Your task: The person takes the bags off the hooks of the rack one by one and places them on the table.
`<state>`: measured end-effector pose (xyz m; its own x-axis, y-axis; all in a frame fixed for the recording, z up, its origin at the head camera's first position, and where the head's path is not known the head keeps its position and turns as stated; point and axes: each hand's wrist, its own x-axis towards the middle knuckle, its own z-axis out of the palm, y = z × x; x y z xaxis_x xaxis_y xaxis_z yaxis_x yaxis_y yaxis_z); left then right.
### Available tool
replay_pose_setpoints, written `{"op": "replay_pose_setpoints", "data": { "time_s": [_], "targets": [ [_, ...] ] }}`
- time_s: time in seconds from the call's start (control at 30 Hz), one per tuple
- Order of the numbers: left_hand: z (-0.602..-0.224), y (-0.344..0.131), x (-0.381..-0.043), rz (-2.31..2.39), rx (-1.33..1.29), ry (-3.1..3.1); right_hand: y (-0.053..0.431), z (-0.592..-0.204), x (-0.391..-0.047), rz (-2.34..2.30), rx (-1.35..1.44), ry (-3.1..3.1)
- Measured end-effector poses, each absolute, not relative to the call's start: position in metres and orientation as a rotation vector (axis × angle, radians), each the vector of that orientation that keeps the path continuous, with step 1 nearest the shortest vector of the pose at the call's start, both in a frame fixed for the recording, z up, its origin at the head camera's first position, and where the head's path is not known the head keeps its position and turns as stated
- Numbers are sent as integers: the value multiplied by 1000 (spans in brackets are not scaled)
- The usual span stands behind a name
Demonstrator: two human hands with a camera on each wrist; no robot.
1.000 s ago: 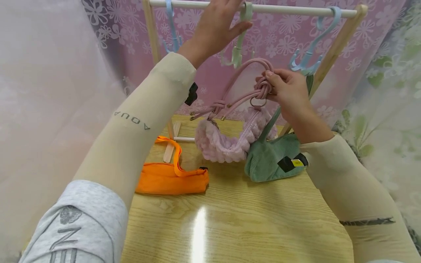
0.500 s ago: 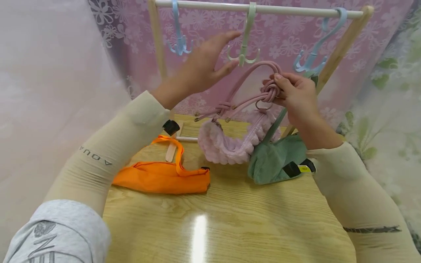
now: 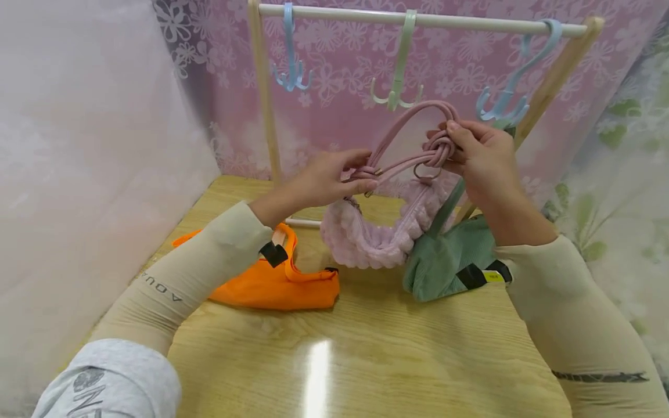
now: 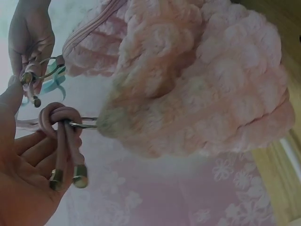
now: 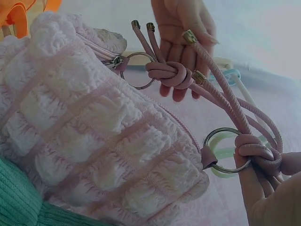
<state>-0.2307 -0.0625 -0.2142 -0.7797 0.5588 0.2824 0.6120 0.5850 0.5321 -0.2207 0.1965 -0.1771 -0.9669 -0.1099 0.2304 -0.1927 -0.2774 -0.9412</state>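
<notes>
A fluffy pink handbag (image 3: pixel 360 244) hangs by its knotted strap (image 3: pixel 392 130) above the wooden table. My right hand (image 3: pixel 486 159) pinches the strap at the right-hand knot (image 5: pixel 258 153), just above a metal ring (image 5: pixel 207 148). At the other end of the strap is my left hand (image 3: pixel 331 180), its fingers extended behind the left knot (image 4: pixel 59 115) and its thumb apart from them. Two metal-tipped cord ends (image 4: pixel 80 176) dangle in front of that palm. Above the strap hangs a light green hook (image 3: pixel 398 69), its prongs close over the strap's top in the head view.
A white rail (image 3: pixel 470 23) on wooden posts also carries a left blue hook (image 3: pixel 291 78) and a right blue hook (image 3: pixel 504 104). A green corduroy bag (image 3: pixel 434 270) hangs below the right one. An orange bag (image 3: pixel 292 293) lies on the table (image 3: pixel 392 360).
My left hand has come down from the green hook at the rail to the pink handbag's left knot. My right hand keeps its hold on the strap. The head view has shifted slightly.
</notes>
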Motion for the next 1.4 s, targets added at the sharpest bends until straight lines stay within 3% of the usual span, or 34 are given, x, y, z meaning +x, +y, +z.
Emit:
{"op": "replay_pose_setpoints", "data": {
  "time_s": [0.23, 0.8, 1.4],
  "targets": [
    [-226, -53, -242, -1442, -1040, -2629, 203, -174, -220, 2531, 387, -1767],
    [-228, -65, -230, -1630, -1073, -2475, 210, -176, -213, 2507, 481, -1765],
    [-217, -83, -207, -1865, -1084, -2346, 213, -178, -197, 2144, 680, -1893]
  ]
}}
